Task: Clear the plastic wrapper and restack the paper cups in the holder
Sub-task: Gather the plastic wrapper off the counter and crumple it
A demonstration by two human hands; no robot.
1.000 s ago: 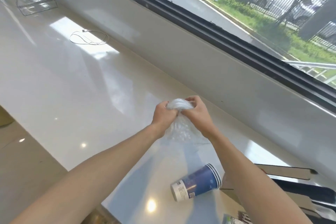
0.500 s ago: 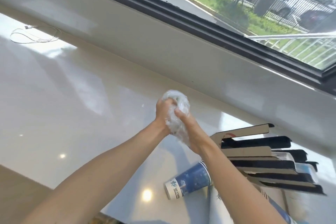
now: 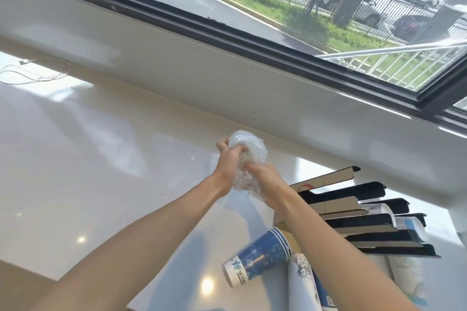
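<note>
- Both hands meet above the counter (image 3: 106, 164), clenched on a clear plastic wrapper (image 3: 249, 156) that is bunched between them.
- The left hand (image 3: 228, 159) grips the upper part of the wrapper; its fingers curl into the plastic, so their tips are hidden.
- The right hand (image 3: 265, 179) grips the lower part, just beside and below the left; its fingertips are buried in the crumpled film as well.
- The wrapper bulges into a rounded lump above the left fingers and hangs in wrinkles between the two wrists; whether anything lies inside it cannot be told.
- A blue cup (image 3: 257, 257) lies on its side on the counter, below the right wrist and well apart from the fingers, its white base toward the camera.
- More cups (image 3: 302, 283), pale with printed patterns, lie beside it; the bottom edge cuts them off and the right forearm crosses them.
- The holder (image 3: 374, 225), a rack of black and cardboard-brown slats, stands to the right of the right hand; the forearm covers its near end, and what sits in its slots is hard to make out.
- The counter is glossy and cream-white, with bright light spots.
- A thin white cable (image 3: 35, 76) lies far left of the hands.
- A window (image 3: 278, 2) with a dark frame runs behind the counter, showing grass, a fence and parked cars.
</note>
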